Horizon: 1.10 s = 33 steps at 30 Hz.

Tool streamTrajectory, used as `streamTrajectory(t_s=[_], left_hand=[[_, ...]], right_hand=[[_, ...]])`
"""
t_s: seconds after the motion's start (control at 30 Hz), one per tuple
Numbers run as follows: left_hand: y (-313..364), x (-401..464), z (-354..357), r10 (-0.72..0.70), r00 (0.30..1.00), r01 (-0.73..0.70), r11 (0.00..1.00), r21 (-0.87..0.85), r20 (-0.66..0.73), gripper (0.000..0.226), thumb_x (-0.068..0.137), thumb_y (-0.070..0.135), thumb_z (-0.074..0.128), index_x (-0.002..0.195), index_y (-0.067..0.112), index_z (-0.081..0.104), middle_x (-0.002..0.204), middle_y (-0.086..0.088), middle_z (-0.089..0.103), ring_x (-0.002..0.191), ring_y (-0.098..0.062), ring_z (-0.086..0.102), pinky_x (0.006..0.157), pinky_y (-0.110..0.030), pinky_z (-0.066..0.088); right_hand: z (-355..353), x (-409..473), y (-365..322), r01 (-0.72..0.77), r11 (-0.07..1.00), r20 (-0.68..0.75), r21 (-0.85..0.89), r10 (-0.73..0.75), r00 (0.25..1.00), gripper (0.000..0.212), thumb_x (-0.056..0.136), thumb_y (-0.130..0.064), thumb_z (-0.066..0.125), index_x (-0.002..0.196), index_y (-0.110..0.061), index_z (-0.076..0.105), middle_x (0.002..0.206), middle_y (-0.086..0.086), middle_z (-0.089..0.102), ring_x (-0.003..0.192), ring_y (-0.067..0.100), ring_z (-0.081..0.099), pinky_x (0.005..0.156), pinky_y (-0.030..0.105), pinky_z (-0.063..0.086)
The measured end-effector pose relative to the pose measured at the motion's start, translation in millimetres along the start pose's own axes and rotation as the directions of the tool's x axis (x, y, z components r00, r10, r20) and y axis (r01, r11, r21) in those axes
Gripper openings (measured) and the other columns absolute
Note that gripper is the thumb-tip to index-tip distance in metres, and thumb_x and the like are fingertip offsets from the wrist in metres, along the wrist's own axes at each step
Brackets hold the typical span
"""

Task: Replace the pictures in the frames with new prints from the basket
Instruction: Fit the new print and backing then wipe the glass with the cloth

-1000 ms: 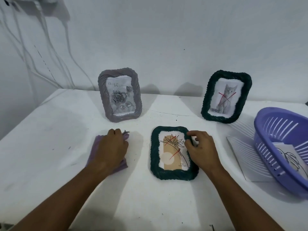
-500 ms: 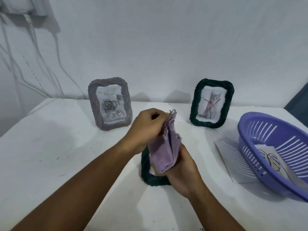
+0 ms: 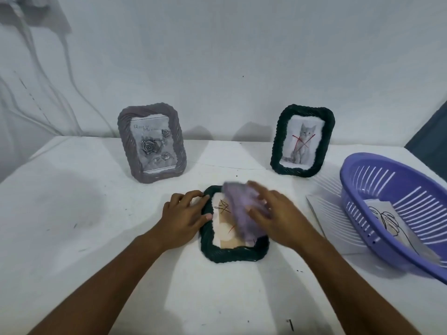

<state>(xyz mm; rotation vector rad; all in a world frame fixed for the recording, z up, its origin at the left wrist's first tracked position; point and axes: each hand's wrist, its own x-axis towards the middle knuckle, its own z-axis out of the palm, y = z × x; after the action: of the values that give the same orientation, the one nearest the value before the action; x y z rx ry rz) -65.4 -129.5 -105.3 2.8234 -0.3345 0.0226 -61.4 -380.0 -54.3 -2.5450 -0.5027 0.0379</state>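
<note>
A dark green woven frame [image 3: 232,256] lies flat on the white table [image 3: 72,213] in front of me, holding a beige print with a line drawing and red marks. My left hand [image 3: 183,218] rests on its left rim, thumb on the weave. My right hand [image 3: 278,218], blurred, presses a purple cloth [image 3: 239,209] onto the glass with spread fingers. At the back, a grey frame [image 3: 125,146] with a rose picture stands upright on the left. A second green frame [image 3: 278,146] on the right shows a cat crossed in red. The purple basket [image 3: 362,213] at the right holds a line-drawing print [image 3: 384,216].
A white sheet [image 3: 326,213] lies flat between the flat frame and the basket, partly under the basket's rim. White cables [image 3: 36,97] hang down the wall at the far left. The wall runs close behind the standing frames.
The cloth went from my left hand, on the table, up between both hands and now lies under my right hand on the glass. My left hand has moved to the frame's left rim.
</note>
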Motion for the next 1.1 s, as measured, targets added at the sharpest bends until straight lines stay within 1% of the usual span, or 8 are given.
streamTrajectory(t_s=[0.1, 0.27, 0.43, 0.5, 0.63, 0.73, 0.9, 1.1], left_hand=[[2, 1, 0, 0.016, 0.999, -0.018, 0.998, 0.054, 0.032, 0.108, 0.064, 0.083, -0.019, 0.146, 0.031, 0.029, 0.150, 0.011, 0.026, 0.125, -0.024, 0.027, 0.097, -0.039, 0.030], [2, 0, 0, 0.031, 0.999, -0.032, 0.998, 0.056, 0.015, 0.106, 0.067, 0.080, -0.019, 0.145, 0.029, 0.032, 0.151, 0.010, 0.028, 0.124, -0.027, 0.030, 0.093, -0.040, 0.031], [2, -1, 1, 0.046, 0.999, -0.046, 0.998, 0.045, 0.000, 0.100, 0.072, 0.080, -0.010, 0.141, 0.028, 0.039, 0.149, 0.009, 0.032, 0.121, -0.031, 0.034, 0.091, -0.042, 0.031], [3, -2, 2, 0.039, 0.999, -0.039, 0.998, 0.051, -0.010, 0.088, 0.076, 0.077, 0.000, 0.136, 0.030, 0.044, 0.150, 0.009, 0.031, 0.122, -0.031, 0.033, 0.091, -0.041, 0.030], [4, -2, 2, 0.020, 1.000, -0.020, 0.996, 0.082, -0.004, 0.092, 0.072, 0.077, -0.002, 0.142, 0.030, 0.035, 0.151, 0.013, 0.026, 0.124, -0.028, 0.030, 0.092, -0.038, 0.028], [3, -2, 2, 0.002, 1.000, -0.003, 0.994, 0.105, 0.011, 0.104, 0.065, 0.082, -0.011, 0.144, 0.030, 0.030, 0.151, 0.015, 0.023, 0.124, -0.026, 0.028, 0.093, -0.037, 0.028], [4, -1, 2, 0.004, 1.000, -0.005, 0.994, 0.110, 0.008, 0.089, 0.071, 0.071, -0.001, 0.144, 0.031, 0.031, 0.151, 0.015, 0.023, 0.124, -0.026, 0.027, 0.094, -0.038, 0.028], [3, 0, 2, 0.003, 1.000, -0.005, 0.993, 0.115, 0.015, 0.088, 0.071, 0.071, -0.002, 0.143, 0.034, 0.032, 0.152, 0.016, 0.020, 0.125, -0.024, 0.026, 0.093, -0.036, 0.027]], right_hand=[[28, 0, 6, 0.170, 0.902, 0.063, -0.397, -0.158, 0.985, 0.044, 0.092, -0.049, 0.037, 0.127, -0.027, 0.052, 0.128, 0.004, 0.048, 0.108, 0.023, 0.045, 0.089, 0.035, 0.042], [41, 8, 4, 0.222, 0.822, 0.107, -0.524, -0.195, 0.975, 0.038, 0.085, -0.034, 0.063, 0.117, -0.014, 0.060, 0.120, 0.009, 0.055, 0.107, 0.028, 0.046, 0.085, 0.036, 0.048], [54, 34, -27, -0.002, 0.905, 0.000, -0.425, 0.002, 1.000, 0.051, 0.088, -0.023, 0.058, 0.136, -0.011, 0.044, 0.134, 0.010, 0.045, 0.126, 0.029, 0.036, 0.102, 0.035, 0.031], [58, 37, -34, 0.123, 0.880, 0.024, -0.460, -0.126, 0.992, 0.039, 0.087, -0.023, 0.059, 0.124, -0.009, 0.055, 0.125, 0.012, 0.052, 0.120, 0.029, 0.043, 0.101, 0.036, 0.030], [46, 0, -18, 0.463, 0.786, 0.018, -0.410, -0.501, 0.865, 0.015, 0.081, -0.021, 0.061, 0.087, -0.010, 0.070, 0.086, 0.003, 0.067, 0.081, 0.019, 0.056, 0.080, 0.026, 0.036], [31, 2, 2, 0.358, 0.853, 0.095, -0.379, -0.349, 0.932, 0.021, 0.082, -0.024, 0.067, 0.097, -0.011, 0.070, 0.099, 0.006, 0.067, 0.089, 0.021, 0.058, 0.080, 0.032, 0.052], [49, 52, -9, 0.156, 0.901, 0.022, -0.405, -0.161, 0.987, 0.032, 0.084, -0.022, 0.060, 0.110, -0.003, 0.064, 0.116, 0.016, 0.059, 0.108, 0.032, 0.048, 0.092, 0.036, 0.039], [38, -3, -14, 0.428, 0.865, 0.067, -0.264, -0.426, 0.902, 0.031, 0.086, -0.022, 0.045, 0.098, -0.008, 0.070, 0.098, 0.006, 0.066, 0.091, 0.018, 0.050, 0.079, 0.030, 0.049]])
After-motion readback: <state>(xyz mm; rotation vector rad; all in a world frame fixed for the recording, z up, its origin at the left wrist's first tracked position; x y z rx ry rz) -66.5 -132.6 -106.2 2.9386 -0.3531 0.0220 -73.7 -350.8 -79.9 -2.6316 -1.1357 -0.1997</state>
